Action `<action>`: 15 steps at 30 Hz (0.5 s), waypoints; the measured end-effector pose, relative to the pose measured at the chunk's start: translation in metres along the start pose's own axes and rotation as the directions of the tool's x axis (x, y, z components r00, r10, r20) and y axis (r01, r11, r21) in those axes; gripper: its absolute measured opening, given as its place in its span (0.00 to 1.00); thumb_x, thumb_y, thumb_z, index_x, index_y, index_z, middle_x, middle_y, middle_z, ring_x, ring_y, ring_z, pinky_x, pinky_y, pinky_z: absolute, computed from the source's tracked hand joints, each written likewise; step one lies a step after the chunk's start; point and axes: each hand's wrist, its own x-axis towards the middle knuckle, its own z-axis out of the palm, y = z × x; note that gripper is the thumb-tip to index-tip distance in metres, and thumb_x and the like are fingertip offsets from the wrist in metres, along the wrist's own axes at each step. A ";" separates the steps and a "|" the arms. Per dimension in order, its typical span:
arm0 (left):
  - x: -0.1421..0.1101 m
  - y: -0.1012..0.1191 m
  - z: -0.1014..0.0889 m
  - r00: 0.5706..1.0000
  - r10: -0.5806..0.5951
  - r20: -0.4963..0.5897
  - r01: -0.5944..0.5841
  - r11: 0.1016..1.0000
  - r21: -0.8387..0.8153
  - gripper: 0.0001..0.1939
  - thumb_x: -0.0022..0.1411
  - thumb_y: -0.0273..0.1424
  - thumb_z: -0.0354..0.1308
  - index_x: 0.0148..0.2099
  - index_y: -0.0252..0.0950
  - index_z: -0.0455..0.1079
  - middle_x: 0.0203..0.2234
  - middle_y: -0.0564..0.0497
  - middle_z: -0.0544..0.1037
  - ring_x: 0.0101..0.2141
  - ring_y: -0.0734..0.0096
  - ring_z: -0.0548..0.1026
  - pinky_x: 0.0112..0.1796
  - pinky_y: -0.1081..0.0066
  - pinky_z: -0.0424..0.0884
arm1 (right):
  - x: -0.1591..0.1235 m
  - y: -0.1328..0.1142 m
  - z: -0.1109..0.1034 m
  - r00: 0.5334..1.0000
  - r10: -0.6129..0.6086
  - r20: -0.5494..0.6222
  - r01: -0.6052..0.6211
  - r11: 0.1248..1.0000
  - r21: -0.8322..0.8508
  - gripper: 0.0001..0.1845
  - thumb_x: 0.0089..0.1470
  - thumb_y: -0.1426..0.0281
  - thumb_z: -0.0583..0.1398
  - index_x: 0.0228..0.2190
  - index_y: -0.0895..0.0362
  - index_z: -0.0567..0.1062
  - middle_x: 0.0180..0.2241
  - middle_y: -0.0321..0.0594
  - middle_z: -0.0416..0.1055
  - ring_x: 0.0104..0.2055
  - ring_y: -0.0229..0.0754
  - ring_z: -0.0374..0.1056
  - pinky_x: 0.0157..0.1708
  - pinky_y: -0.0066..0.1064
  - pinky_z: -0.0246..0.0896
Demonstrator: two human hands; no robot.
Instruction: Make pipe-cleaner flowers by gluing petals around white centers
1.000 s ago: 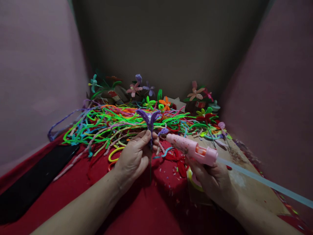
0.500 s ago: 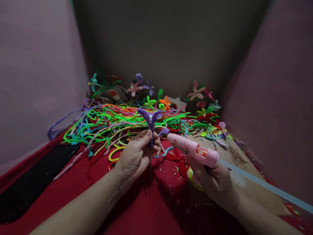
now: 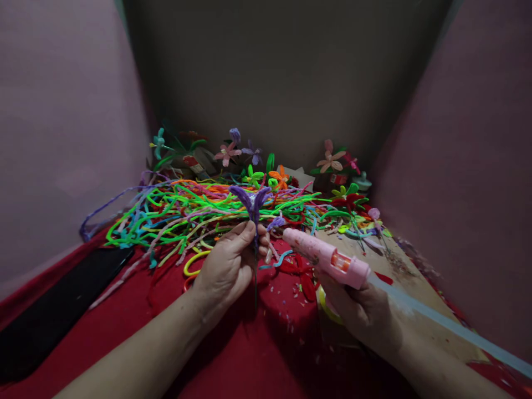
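Between the thumb and fingers of my left hand [image 3: 233, 260] is a purple pipe-cleaner flower [image 3: 254, 202], held upright. Its petals spread out at the top, and a thin stem runs down below my fingers. My right hand [image 3: 366, 313] is wrapped round a pink hot glue gun [image 3: 326, 256], whose nozzle points left toward the flower without touching it. A long translucent glue stick [image 3: 449, 318] sticks out of the gun's back end. A small purple piece [image 3: 276, 223] shows just right of my left fingertips; what it is fixed to is hidden.
A wide heap of coloured pipe cleaners [image 3: 199, 202] lies behind my hands. Finished flowers [image 3: 228, 153] stand at the back wall. A black flat object [image 3: 62, 310] lies at left on the red cloth [image 3: 249, 360], and a brown board [image 3: 432, 332] at right. Walls rise on both sides.
Very little differs. The whole view has shifted slightly, and both hands keep their holds on the flower and the glue gun, with the glue stick angled a little lower.
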 end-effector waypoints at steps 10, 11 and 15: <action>-0.001 0.002 0.003 1.000 -0.005 -0.018 0.005 1.000 -0.020 0.07 0.56 0.23 0.57 0.26 0.30 0.73 0.21 0.51 0.75 0.20 0.77 0.71 0.22 0.75 0.70 | -0.001 0.002 -0.001 1.000 0.017 0.017 -0.017 1.000 -0.021 0.26 0.60 0.69 0.50 0.59 0.54 0.57 0.61 0.39 0.55 0.63 0.51 0.48 0.63 0.46 0.43; -0.001 0.002 0.004 1.000 -0.003 -0.021 0.002 1.000 -0.025 0.07 0.55 0.22 0.58 0.26 0.31 0.73 0.21 0.51 0.75 0.20 0.77 0.71 0.22 0.75 0.70 | -0.001 0.002 -0.001 1.000 0.012 0.011 -0.011 1.000 -0.021 0.26 0.59 0.69 0.50 0.59 0.54 0.57 0.61 0.39 0.55 0.63 0.50 0.49 0.63 0.46 0.43; -0.002 0.002 0.004 1.000 -0.004 0.001 0.004 1.000 -0.027 0.08 0.56 0.22 0.57 0.26 0.31 0.73 0.20 0.51 0.74 0.20 0.77 0.70 0.22 0.75 0.69 | 0.004 -0.003 -0.002 1.000 0.024 -0.015 -0.024 1.000 0.012 0.25 0.58 0.66 0.52 0.57 0.54 0.62 0.56 0.39 0.63 0.60 0.50 0.56 0.60 0.44 0.51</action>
